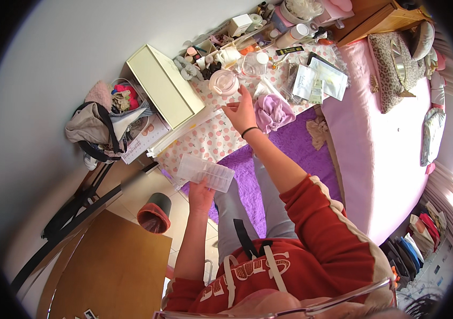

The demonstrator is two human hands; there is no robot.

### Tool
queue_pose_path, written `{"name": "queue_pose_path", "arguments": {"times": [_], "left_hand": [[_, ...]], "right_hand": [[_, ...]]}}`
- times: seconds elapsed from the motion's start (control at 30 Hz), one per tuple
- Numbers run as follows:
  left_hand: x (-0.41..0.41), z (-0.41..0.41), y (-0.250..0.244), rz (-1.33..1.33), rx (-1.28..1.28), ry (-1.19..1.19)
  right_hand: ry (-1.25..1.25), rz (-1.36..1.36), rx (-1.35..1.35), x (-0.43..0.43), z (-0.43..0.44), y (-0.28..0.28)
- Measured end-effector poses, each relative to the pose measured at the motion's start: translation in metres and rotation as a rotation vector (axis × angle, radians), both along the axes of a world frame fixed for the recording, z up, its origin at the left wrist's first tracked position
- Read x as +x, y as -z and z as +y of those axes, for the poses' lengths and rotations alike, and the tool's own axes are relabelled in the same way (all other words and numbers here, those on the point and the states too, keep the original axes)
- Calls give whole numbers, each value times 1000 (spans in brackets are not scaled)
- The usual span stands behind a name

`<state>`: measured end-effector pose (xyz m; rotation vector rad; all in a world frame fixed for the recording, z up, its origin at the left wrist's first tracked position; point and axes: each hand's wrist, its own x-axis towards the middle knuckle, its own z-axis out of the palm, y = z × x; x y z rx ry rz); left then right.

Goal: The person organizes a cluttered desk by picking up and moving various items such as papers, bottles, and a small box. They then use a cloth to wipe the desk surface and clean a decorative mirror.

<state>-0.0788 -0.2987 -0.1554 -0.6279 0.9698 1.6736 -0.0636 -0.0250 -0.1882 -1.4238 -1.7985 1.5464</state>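
Note:
My left hand (201, 196) holds a clear plastic compartment box (210, 175) by its near edge, just off the table's front edge. The dividers show through the clear plastic; I make out nothing inside. Above the table my right hand (243, 113), with a black band at the wrist, has its fingers apart and nothing visible between them. Its fingertips are close to a round clear container with a pinkish rim (224, 82). Right of that hand lies a bunched lilac cloth (274, 113). A clear bottle with a white cap (254, 63) is just behind the container.
A cream box (166, 85) stands on the left, beside a basket of clothes (102, 123). Along the back, an organizer (210, 47) holds cosmetics. Plastic packets (326, 77) lie at the right, near the bed (382, 159). A bin (155, 213) stands on the floor.

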Motion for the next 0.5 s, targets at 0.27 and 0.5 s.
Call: {"name": "queue_pose_path", "arguments": {"times": [0.27, 0.5], "left_hand": [[8, 8, 6, -3, 9, 27], [7, 12, -8, -16, 3, 26]], "right_hand": [[12, -105, 128, -27, 24, 7], [-111, -108, 133, -29, 5, -3]]}}
